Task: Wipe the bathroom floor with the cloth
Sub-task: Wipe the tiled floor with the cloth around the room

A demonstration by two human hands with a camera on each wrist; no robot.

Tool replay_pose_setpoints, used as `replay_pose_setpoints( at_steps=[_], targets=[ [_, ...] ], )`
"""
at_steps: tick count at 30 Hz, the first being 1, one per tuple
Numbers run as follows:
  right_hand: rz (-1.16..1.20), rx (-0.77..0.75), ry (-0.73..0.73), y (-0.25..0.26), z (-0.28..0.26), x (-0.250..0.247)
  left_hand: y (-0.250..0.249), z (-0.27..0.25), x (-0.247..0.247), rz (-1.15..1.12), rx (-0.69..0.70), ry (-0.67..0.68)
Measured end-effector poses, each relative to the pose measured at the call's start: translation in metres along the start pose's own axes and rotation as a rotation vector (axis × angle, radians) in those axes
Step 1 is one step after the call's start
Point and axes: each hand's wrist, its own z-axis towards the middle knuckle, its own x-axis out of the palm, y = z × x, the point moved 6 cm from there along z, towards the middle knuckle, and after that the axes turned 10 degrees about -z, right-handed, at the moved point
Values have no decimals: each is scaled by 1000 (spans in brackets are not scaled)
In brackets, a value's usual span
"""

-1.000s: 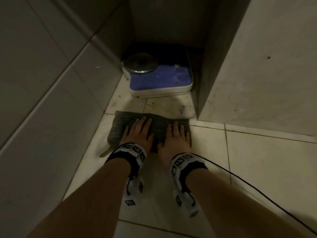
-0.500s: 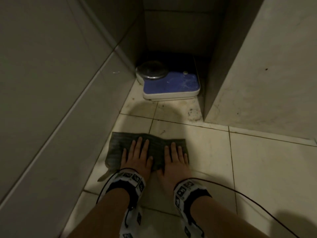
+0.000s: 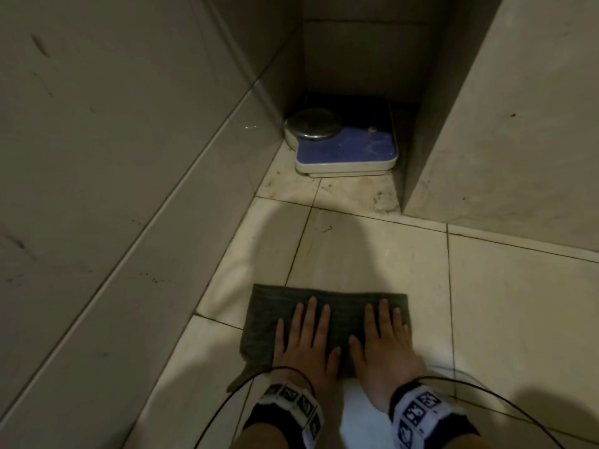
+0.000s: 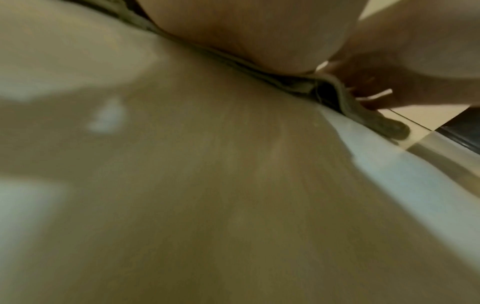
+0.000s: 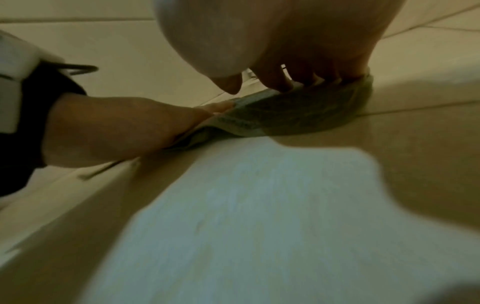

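A dark grey folded cloth [image 3: 269,319] lies flat on the pale tiled floor [image 3: 505,303]. My left hand [image 3: 308,335] presses on its middle with straight, spread fingers. Beside it my right hand [image 3: 382,338] presses the cloth's right part the same way. In the left wrist view the cloth's edge [image 4: 291,86] shows bunched under the palm [image 4: 246,35]. The right wrist view shows the cloth [image 5: 285,115] under my right fingers [image 5: 275,80], with my left hand [image 5: 116,127] lying on it at the left.
A blue bathroom scale [image 3: 343,147] with a round metal dial sits in the far corner niche. A tiled wall [image 3: 113,189] runs along the left, and a marble-like partition [image 3: 502,124] stands at the right. Thin black cables [image 3: 486,396] trail over the floor near my wrists.
Both hands have dragged the cloth toward me, away from the scale, by more than a tile's length. The fingers stay flat on it throughout.
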Motion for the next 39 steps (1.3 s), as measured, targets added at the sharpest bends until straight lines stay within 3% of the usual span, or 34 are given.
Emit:
replay_pose_setpoints(
  at_steps=[4, 7, 12, 17, 25, 31, 39],
  targets=[
    [54, 83, -91, -5, 36, -19, -8, 46, -30, -8, 122, 90],
    [106, 127, -115, -7, 71, -43, -12, 100, -50, 23, 184, 26],
    [155, 152, -131, 8, 130, -81, -2, 182, -82, 39, 191, -7],
    [107, 80, -127, 37, 172, -105, 24, 216, -105, -16, 155, -30],
    [18, -103, -119, 101, 192, -121, 105, 218, -127, -103, -83, -145],
    [-22, -201, -148, 100, 181, -105, 102, 196, -121, -71, -177, -217],
    [-202, -334, -35, 91, 134, -82, 90, 124, -89, -74, -256, -116]
  ],
)
